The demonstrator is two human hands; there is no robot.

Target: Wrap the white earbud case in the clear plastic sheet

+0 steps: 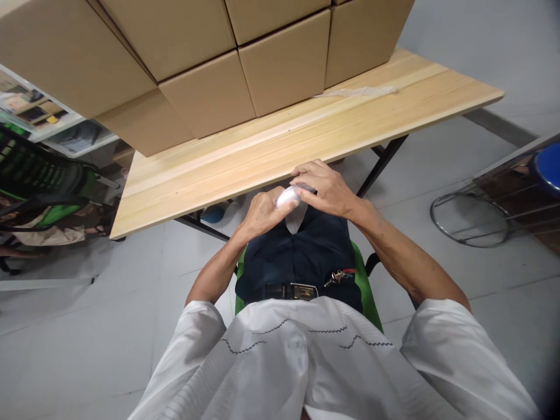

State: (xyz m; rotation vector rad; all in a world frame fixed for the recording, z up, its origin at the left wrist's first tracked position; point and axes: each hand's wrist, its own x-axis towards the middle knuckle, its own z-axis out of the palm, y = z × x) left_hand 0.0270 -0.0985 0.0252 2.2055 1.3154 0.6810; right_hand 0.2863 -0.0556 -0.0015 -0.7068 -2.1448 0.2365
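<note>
A small white rounded object [287, 197] is between my two hands, above my lap and just in front of the table's near edge. Its exact kind I cannot make out. My left hand [265, 213] is closed around its left side, with the thumb lying along the front. From the right, my right hand [324, 186] grips its other end, fingers curled over the top and thumb pressed near a greyish part. My fingers hide much of the object.
Cardboard boxes [286, 64] are stacked along the back of the wooden table [210, 169]. A clear plastic strip [359, 92] lies by them. A green and black chair [44, 175] stands left; a metal rack with a ring base [470, 219] and blue top is at right.
</note>
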